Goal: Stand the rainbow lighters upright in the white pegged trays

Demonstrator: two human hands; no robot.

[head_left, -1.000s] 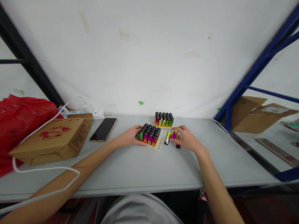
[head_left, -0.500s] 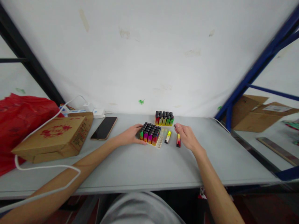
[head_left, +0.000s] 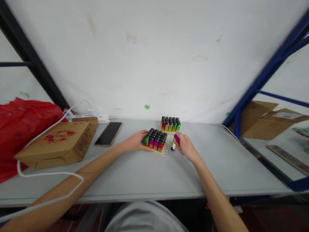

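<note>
In the head view my left hand (head_left: 136,140) grips the left side of a pale tray (head_left: 165,150) with its thumb and fingers. Upright lighters (head_left: 155,143) with black tops and coloured bodies fill most of that tray, and bare sockets show along its right edge. A purple lighter (head_left: 176,138) is pinched in the fingers of my right hand (head_left: 186,147), just right of the tray. Beneath those fingers a loose lighter (head_left: 173,147) lies on the table, partly hidden. Behind stands a second block of upright lighters (head_left: 170,124).
A phone (head_left: 108,133) lies left of my left hand. Further left are a brown cardboard box (head_left: 58,141), a red bag (head_left: 26,129) and a white cable (head_left: 53,173) crossing over my left forearm. A white wall (head_left: 154,64) closes off the back of the grey table (head_left: 135,174).
My right hand has moved left toward the tray, and the purple lighter now shows in its fingers. The red-and-yellow loose lighter is now out of sight behind that hand. My left hand stays at the tray.
</note>
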